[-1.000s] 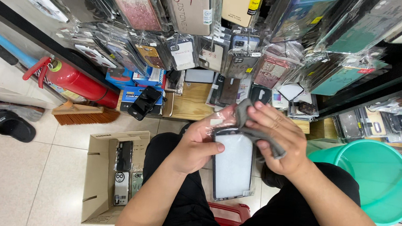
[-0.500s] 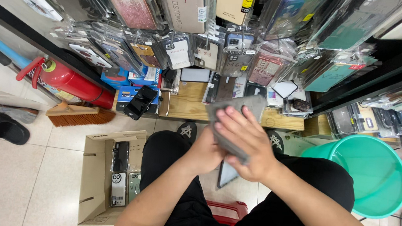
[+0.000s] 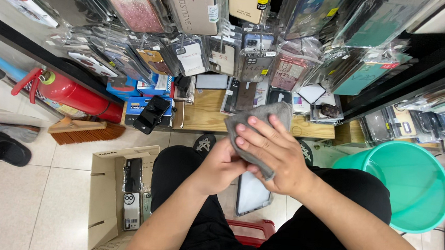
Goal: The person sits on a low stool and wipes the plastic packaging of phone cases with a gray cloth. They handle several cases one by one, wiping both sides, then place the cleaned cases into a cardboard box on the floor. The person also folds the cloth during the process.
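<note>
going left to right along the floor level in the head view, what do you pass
black shoe → brush → cardboard box → left hand → grey cloth under the right hand → green bucket

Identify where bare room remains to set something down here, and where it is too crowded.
Bare floor tiles left of the cardboard box, below the broom. Crowded: wooden shelf and hanging phone cases.
</note>
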